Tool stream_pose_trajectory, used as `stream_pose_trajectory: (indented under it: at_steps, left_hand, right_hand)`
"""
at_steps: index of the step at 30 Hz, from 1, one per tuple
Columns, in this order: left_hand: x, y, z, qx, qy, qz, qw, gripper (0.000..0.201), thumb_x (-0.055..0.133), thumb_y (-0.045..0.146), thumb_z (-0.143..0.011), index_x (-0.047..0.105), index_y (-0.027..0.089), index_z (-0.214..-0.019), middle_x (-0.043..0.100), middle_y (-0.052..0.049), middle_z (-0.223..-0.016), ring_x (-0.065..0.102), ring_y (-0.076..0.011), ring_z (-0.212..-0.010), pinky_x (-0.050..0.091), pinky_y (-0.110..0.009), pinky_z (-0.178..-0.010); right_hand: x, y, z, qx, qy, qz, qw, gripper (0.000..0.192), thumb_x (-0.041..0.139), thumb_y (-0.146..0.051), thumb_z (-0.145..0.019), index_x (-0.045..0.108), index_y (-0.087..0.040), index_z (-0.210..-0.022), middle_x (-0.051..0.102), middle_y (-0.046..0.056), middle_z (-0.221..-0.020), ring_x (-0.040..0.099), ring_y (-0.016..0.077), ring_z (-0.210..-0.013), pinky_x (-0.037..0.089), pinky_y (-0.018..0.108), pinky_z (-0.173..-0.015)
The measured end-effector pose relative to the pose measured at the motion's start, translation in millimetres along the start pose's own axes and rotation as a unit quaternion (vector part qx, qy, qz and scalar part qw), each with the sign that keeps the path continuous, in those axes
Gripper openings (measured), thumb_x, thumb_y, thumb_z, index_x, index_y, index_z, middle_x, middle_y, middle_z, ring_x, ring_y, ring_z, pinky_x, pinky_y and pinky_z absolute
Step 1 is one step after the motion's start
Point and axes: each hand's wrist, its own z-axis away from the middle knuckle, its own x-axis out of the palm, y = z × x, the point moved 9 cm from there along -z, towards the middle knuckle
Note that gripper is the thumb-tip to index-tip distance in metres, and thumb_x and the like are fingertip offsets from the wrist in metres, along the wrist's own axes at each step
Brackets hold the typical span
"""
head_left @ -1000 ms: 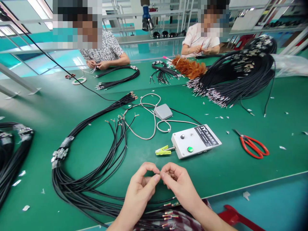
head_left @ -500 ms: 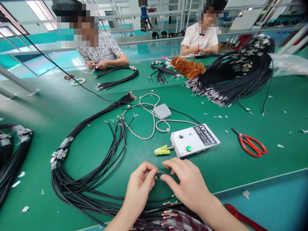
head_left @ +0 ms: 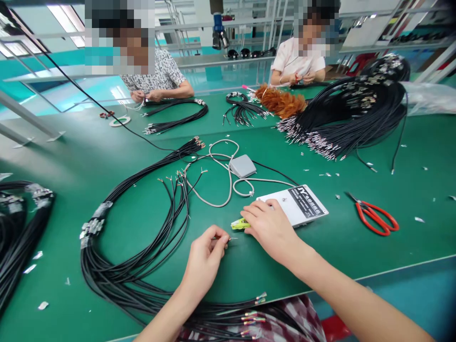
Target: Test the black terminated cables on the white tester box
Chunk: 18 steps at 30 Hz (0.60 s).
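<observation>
My left hand point(head_left: 208, 251) pinches a cable end with a thin bare wire point(head_left: 233, 238) sticking out to the right. My right hand point(head_left: 269, 228) reaches over the front of the white control box point(head_left: 299, 206). Its fingers close on the yellow-green clip point(head_left: 239, 223), which projects from the box's left side. The wire tip lies just below and left of the clip, apart from it. Black cables point(head_left: 103, 270) curve in a bundle on the left, some with coloured stripped ends point(head_left: 252, 319) over my lap. The box's knob and green button are hidden under my right hand.
Red-handled scissors point(head_left: 377, 218) lie to the right. A grey pedal point(head_left: 242, 166) with a looped cord sits behind the box. Piled black cables point(head_left: 356, 114) and an orange-brown duster point(head_left: 280, 100) are at the back right. Two people work with their hands across the table.
My right hand has moved up and forward from beside the wire onto the clip and box. My left hand has shifted slightly up and left, still pinching the cable end.
</observation>
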Motion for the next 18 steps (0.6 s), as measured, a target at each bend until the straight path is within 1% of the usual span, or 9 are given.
stream_pose_trajectory:
  at_steps: [2, 4, 10, 18]
  left_hand:
    - [-1.5, 1, -5, 0.000, 0.004, 0.010, 1.000, 0.025, 0.062, 0.039, -0.081, 0.054, 0.017, -0.072, 0.047, 0.005, -0.060, 0.036, -0.0078, -0.046, 0.025, -0.018, -0.044]
    - [-2.4, 2, -10, 0.000, 0.009, 0.014, 1.000, 0.026, 0.062, 0.041, -0.080, 0.053, 0.017, -0.071, 0.046, 0.006, -0.059, 0.036, -0.0074, -0.045, 0.025, -0.018, -0.043]
    - [-1.3, -2, -23, 0.005, 0.030, 0.007, 0.999, 0.025, 0.063, 0.040, -0.078, 0.052, 0.018, -0.070, 0.047, 0.006, -0.057, 0.039, -0.0079, -0.045, 0.026, -0.018, -0.043]
    - [4.4, -11, -33, 0.016, 0.023, -0.029, 0.999, 0.020, 0.058, 0.035, -0.081, 0.051, 0.019, -0.070, 0.047, 0.006, -0.056, 0.040, -0.0090, -0.045, 0.027, -0.018, -0.043]
  right_hand:
    - [7, 0, -7, 0.003, -0.017, 0.008, 1.000, 0.007, 0.073, -0.018, -0.084, 0.066, -0.018, -0.083, 0.073, 0.003, -0.087, 0.058, 0.0218, -0.092, 0.027, 0.037, -0.077]
    - [11, 0, -11, 0.004, -0.021, 0.009, 1.000, 0.010, 0.071, -0.017, -0.084, 0.065, -0.018, -0.077, 0.071, 0.002, -0.080, 0.058, 0.0206, -0.088, 0.027, 0.036, -0.077]
    - [11, 2, -11, -0.002, -0.032, 0.010, 0.999, 0.010, 0.069, -0.017, -0.086, 0.066, -0.019, -0.077, 0.070, 0.000, -0.080, 0.057, 0.0180, -0.087, 0.026, 0.036, -0.081]
    - [11, -1, -12, 0.005, -0.030, 0.015, 0.999, 0.010, 0.066, -0.016, -0.087, 0.066, -0.019, -0.077, 0.071, 0.003, -0.080, 0.057, 0.0202, -0.088, 0.028, 0.039, -0.083]
